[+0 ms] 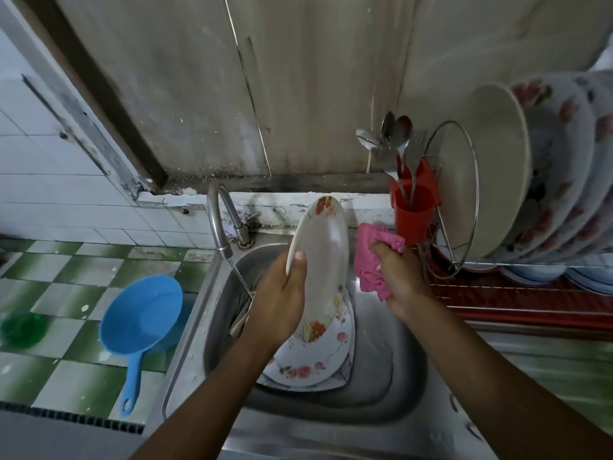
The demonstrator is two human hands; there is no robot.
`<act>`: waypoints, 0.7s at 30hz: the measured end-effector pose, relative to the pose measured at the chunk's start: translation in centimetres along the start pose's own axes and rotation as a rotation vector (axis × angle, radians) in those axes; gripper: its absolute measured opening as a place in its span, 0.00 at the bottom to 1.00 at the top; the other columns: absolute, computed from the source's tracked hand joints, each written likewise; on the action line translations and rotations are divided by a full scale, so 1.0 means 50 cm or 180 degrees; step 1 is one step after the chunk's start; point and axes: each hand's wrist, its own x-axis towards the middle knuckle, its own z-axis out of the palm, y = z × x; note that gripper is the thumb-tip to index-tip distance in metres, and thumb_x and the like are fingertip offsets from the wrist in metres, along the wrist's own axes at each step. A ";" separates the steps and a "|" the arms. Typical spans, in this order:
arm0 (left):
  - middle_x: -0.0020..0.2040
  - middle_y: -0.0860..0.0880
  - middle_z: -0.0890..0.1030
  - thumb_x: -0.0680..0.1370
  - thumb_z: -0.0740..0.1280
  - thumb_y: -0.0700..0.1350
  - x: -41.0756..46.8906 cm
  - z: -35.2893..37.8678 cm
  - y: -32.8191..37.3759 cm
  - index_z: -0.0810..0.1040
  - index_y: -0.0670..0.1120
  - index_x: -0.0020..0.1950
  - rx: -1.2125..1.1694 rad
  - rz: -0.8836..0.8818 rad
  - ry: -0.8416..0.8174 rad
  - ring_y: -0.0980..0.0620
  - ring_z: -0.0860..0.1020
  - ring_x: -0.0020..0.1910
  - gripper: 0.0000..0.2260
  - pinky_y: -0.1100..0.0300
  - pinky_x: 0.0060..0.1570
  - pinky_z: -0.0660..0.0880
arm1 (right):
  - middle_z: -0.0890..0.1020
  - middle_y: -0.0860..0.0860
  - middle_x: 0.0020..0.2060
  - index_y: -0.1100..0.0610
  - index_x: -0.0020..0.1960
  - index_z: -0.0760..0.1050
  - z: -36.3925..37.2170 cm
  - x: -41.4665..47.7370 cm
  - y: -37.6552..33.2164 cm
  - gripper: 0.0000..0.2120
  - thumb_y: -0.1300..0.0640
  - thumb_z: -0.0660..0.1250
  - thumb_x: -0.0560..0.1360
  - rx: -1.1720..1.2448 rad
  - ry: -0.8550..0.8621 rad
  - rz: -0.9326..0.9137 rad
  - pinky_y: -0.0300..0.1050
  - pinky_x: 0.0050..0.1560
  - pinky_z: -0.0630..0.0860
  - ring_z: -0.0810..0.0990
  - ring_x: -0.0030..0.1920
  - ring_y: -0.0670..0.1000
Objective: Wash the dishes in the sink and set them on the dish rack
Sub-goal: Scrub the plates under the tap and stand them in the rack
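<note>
Head-worn view looks down, close over the sink (381, 380), dish rack (497, 295) at two o'clock (edges probably warped).
</note>
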 end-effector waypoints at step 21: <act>0.63 0.72 0.76 0.83 0.51 0.63 -0.013 -0.017 0.015 0.63 0.74 0.72 -0.0244 0.0074 -0.0377 0.74 0.72 0.62 0.18 0.74 0.57 0.71 | 0.82 0.53 0.51 0.54 0.63 0.74 0.056 0.053 0.072 0.10 0.53 0.62 0.83 -0.0478 0.0686 -0.0006 0.51 0.51 0.81 0.82 0.50 0.56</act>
